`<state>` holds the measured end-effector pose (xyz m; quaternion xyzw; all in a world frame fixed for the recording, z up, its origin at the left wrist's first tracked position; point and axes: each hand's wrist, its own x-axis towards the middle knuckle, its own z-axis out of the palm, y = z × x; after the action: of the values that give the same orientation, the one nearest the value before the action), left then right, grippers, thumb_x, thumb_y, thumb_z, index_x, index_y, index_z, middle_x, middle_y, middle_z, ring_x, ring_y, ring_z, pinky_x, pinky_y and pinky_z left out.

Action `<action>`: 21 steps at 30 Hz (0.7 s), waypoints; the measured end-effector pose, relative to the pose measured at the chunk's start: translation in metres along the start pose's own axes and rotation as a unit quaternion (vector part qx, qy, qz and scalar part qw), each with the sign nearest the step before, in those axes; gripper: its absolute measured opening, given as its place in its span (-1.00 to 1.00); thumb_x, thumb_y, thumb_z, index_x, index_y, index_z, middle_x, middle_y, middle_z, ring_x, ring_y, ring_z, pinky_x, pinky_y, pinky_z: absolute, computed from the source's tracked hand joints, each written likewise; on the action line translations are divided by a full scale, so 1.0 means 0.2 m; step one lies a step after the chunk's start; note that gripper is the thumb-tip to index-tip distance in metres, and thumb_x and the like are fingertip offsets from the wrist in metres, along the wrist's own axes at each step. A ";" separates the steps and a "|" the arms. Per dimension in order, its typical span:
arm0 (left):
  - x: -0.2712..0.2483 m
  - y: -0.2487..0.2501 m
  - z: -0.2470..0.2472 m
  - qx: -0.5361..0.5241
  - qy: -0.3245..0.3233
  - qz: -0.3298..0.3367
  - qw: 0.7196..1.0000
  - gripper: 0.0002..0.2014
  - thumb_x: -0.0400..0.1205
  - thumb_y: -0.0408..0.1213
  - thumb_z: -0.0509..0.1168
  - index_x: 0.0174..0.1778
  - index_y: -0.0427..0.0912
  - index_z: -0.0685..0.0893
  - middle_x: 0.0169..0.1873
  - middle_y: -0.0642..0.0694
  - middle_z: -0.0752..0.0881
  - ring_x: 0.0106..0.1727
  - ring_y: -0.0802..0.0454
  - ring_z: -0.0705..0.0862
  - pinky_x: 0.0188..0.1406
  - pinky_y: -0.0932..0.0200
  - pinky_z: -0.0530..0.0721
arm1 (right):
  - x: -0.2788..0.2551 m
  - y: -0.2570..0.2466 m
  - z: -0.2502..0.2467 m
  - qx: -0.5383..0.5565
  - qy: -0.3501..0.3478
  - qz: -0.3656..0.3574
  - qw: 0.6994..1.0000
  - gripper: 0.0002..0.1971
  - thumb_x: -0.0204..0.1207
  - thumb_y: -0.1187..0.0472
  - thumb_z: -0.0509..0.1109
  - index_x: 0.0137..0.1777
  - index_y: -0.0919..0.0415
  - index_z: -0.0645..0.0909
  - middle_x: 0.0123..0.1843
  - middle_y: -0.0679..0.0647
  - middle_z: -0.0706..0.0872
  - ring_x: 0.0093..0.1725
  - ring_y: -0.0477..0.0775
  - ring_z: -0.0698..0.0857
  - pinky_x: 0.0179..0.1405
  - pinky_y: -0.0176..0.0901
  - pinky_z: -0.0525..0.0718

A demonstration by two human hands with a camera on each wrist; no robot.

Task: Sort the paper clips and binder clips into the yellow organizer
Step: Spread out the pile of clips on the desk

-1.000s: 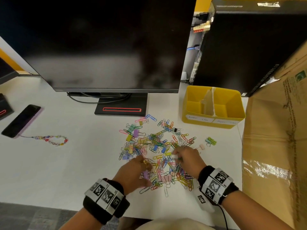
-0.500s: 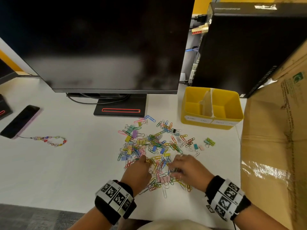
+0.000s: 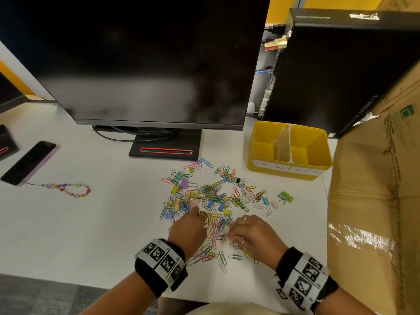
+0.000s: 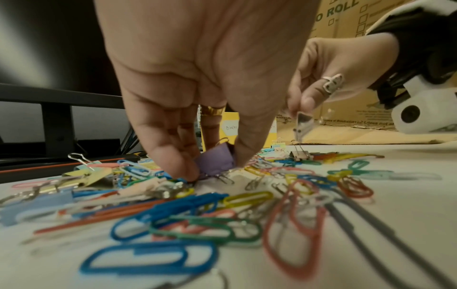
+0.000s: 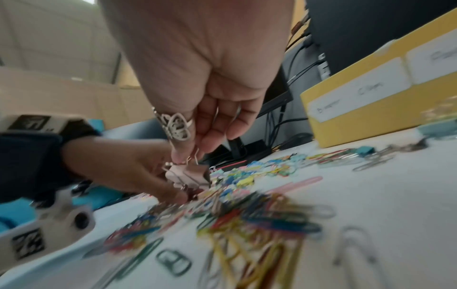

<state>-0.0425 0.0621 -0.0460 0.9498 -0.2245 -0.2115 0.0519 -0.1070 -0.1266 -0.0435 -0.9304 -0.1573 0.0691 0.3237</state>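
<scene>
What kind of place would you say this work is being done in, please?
Probably an office desk: a dark monitor on its stand, a black desktop computer with cables plugged in behind, and a phone lying on the white desktop.

Clips point(image 3: 211, 201) before organizer point(image 3: 288, 172) (leftward).

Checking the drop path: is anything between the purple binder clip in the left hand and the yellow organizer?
Nothing tall: only loose clips on the table lie between the purple binder clip, pinched by the left hand, and the yellow organizer.
</scene>
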 end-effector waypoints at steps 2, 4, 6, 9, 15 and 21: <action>0.00 0.01 0.00 0.000 0.010 0.001 1.000 -0.70 0.66 -0.21 0.12 0.24 -0.23 0.58 0.25 -0.14 0.52 0.19 -0.10 0.63 0.09 0.02 0.71 | -0.03 0.04 -0.07 0.035 0.033 0.055 0.997 -0.85 0.48 0.05 0.37 -0.13 0.05 0.75 -0.18 -0.05 0.78 -0.16 -0.09 0.68 -0.08 -0.25 0.64; 0.01 0.01 -0.01 0.000 0.019 -0.002 1.000 -0.70 0.66 -0.21 0.12 0.22 -0.24 0.58 0.22 -0.15 0.53 0.16 -0.11 0.64 0.07 0.00 0.72 | -0.07 0.11 -0.13 0.023 0.097 0.102 0.990 -0.93 0.46 0.22 0.43 -0.15 0.12 0.75 -0.19 -0.02 0.77 -0.20 -0.07 0.68 -0.10 -0.29 0.63; 0.01 0.02 0.00 0.002 0.023 -0.006 1.000 -0.69 0.65 -0.22 0.12 0.25 -0.25 0.56 0.21 -0.16 0.53 0.16 -0.11 0.64 0.06 -0.01 0.73 | -0.11 0.21 -0.18 -0.017 0.147 0.157 0.976 -0.91 0.42 0.37 0.47 -0.20 0.19 0.76 -0.21 0.05 0.78 -0.21 0.02 0.70 -0.11 -0.26 0.63; 0.02 0.02 0.01 0.013 0.021 0.001 1.000 -0.71 0.64 -0.23 0.12 0.18 -0.27 0.59 0.20 -0.15 0.54 0.15 -0.10 0.63 0.05 -0.01 0.74 | -0.15 0.32 -0.19 -0.087 0.116 0.233 0.962 -0.92 0.35 0.36 0.52 -0.19 0.20 0.76 -0.17 0.14 0.80 -0.13 0.23 0.72 -0.11 -0.09 0.65; 0.04 0.03 0.01 -0.005 0.001 0.000 1.000 -0.72 0.64 -0.31 0.11 0.20 -0.27 0.59 0.30 -0.15 0.48 0.19 -0.10 0.62 0.10 0.01 0.72 | -0.18 0.18 -0.11 -0.115 0.144 0.166 0.969 -0.86 0.27 0.23 0.60 -0.18 0.11 0.76 -0.15 0.06 0.81 -0.09 0.19 0.71 -0.05 0.07 0.67; 0.07 0.00 -0.02 -0.056 -0.015 0.014 0.998 -0.72 0.65 -0.46 0.10 0.23 -0.24 0.57 0.32 -0.19 0.48 0.14 -0.04 0.67 0.18 0.17 0.66 | -0.04 0.00 0.03 -0.080 0.036 0.142 0.986 -0.81 0.42 0.06 0.47 -0.09 0.16 0.73 -0.16 0.11 0.80 -0.09 0.16 0.68 -0.05 -0.06 0.56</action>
<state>-0.0293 0.0553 -0.0479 0.9388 -0.2267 -0.2370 0.1050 -0.1153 -0.1255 -0.0469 -0.9681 -0.0171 0.0676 0.2406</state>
